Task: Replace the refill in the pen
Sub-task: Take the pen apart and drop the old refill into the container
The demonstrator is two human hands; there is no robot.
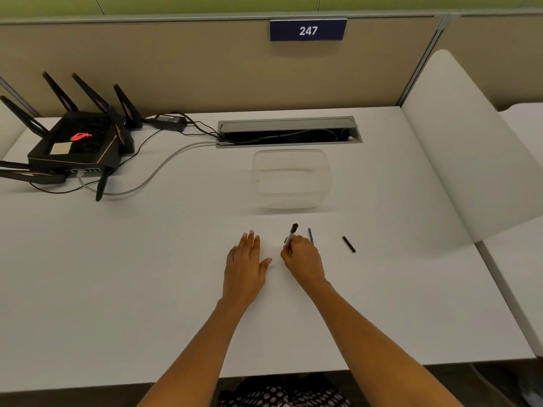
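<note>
My right hand [302,259] grips a pen [291,234] with a pale barrel and a black end that points away from me. A thin blue refill [310,235] lies on the white desk [147,259] just right of that hand, partly hidden behind it. Farther right lies a short black pen piece [348,244], apart from both hands. My left hand [246,259] rests flat on the desk, fingers spread, holding nothing, a little left of the right hand.
A clear plastic container [291,177] stands behind the hands. A black router [76,142] with antennas and cables sits at the back left. An open cable slot [289,132] runs along the back. A white divider [470,148] borders the right side.
</note>
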